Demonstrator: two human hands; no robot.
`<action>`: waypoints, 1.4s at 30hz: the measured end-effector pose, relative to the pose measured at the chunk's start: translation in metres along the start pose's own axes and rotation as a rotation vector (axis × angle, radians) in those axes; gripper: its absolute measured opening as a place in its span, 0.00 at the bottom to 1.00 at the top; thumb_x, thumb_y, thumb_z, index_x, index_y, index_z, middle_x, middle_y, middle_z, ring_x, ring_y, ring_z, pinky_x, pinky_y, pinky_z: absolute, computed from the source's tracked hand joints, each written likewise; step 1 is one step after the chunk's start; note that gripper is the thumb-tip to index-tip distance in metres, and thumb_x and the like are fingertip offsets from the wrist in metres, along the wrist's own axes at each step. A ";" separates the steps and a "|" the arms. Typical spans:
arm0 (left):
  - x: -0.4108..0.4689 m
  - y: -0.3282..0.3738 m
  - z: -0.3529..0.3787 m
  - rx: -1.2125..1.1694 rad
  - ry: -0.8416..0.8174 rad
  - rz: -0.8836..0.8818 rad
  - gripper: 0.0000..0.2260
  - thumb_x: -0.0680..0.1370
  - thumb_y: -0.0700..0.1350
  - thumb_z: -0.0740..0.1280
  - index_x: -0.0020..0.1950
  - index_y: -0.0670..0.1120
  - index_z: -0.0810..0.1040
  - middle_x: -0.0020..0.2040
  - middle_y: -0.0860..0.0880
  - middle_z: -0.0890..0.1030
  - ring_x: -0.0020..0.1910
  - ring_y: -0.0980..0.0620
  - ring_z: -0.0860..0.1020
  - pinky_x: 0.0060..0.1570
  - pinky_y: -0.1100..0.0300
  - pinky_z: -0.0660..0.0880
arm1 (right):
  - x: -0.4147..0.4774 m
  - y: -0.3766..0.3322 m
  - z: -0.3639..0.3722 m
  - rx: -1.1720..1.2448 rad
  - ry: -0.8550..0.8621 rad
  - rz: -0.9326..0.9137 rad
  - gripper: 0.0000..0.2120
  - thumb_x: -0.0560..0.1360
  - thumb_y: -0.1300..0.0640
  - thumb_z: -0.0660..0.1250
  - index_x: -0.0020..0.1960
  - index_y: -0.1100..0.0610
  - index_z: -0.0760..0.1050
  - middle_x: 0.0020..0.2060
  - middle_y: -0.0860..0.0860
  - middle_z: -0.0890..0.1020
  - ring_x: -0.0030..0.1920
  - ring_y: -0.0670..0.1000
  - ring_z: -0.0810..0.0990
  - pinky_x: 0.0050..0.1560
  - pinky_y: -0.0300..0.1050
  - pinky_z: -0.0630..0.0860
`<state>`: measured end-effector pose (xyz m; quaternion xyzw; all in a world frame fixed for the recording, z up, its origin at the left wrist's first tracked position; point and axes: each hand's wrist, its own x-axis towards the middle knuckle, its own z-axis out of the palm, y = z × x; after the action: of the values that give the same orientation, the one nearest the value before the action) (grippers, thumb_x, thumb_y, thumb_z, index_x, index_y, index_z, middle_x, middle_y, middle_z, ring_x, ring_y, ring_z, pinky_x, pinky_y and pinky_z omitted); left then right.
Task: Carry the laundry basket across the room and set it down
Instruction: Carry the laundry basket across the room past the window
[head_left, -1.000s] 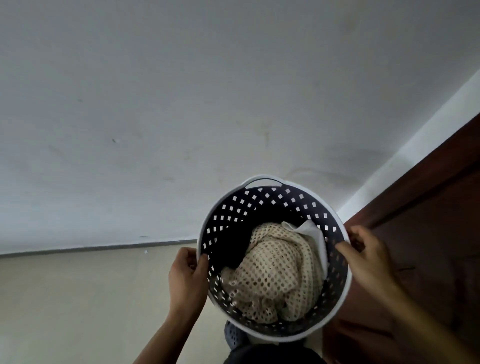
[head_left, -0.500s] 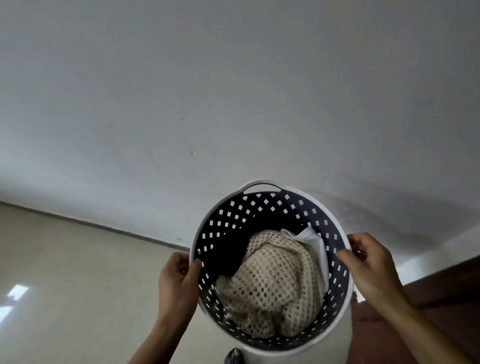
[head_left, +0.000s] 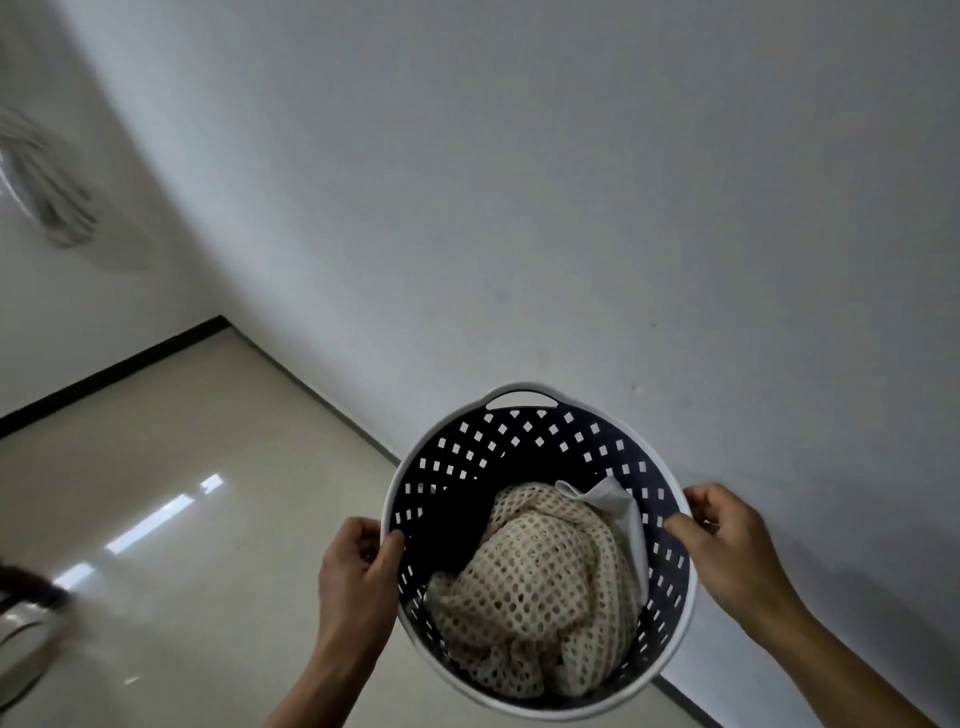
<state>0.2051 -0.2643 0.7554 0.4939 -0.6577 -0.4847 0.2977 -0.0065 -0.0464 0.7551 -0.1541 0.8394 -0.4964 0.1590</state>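
A round laundry basket (head_left: 519, 447), dark inside with square holes and a white rim, is held up off the floor at the lower middle of the head view. A cream net cloth (head_left: 540, 587) and a pale grey cloth (head_left: 618, 504) lie in it. My left hand (head_left: 356, 577) grips the rim on the basket's left side, thumb inside. On the opposite side my right hand (head_left: 732, 556) grips the rim, thumb over the edge.
A white wall (head_left: 571, 208) stands close ahead and to the right, meeting a second wall at a corner on the left. Glossy beige floor (head_left: 182, 519) spreads to the left. A blurred dark object (head_left: 26, 613) sits at the left edge.
The view has swung left: the dark wooden door on the right is gone, and a room corner and more floor show on the left. Both hands keep the same grip on the basket.
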 end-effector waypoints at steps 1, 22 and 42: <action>0.009 -0.002 -0.009 -0.004 0.026 -0.011 0.04 0.76 0.37 0.67 0.41 0.39 0.77 0.39 0.34 0.81 0.36 0.45 0.77 0.42 0.41 0.77 | 0.009 -0.009 0.013 -0.002 -0.030 -0.014 0.03 0.73 0.63 0.68 0.46 0.57 0.77 0.39 0.59 0.84 0.42 0.65 0.83 0.46 0.65 0.81; 0.250 -0.033 -0.122 -0.082 0.646 -0.273 0.06 0.77 0.38 0.66 0.41 0.40 0.78 0.37 0.36 0.83 0.38 0.36 0.81 0.41 0.39 0.78 | 0.248 -0.204 0.360 -0.055 -0.636 -0.279 0.01 0.74 0.61 0.68 0.45 0.57 0.77 0.40 0.58 0.84 0.43 0.63 0.83 0.47 0.64 0.81; 0.613 -0.045 -0.299 -0.113 0.611 -0.256 0.06 0.78 0.39 0.65 0.42 0.40 0.77 0.37 0.41 0.83 0.38 0.43 0.82 0.37 0.52 0.79 | 0.374 -0.394 0.682 -0.003 -0.614 -0.236 0.03 0.73 0.63 0.68 0.45 0.57 0.78 0.40 0.56 0.85 0.43 0.60 0.84 0.48 0.61 0.81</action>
<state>0.2762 -0.9436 0.7659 0.6777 -0.4427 -0.3832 0.4448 -0.0176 -0.9182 0.7482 -0.3931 0.7294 -0.4403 0.3460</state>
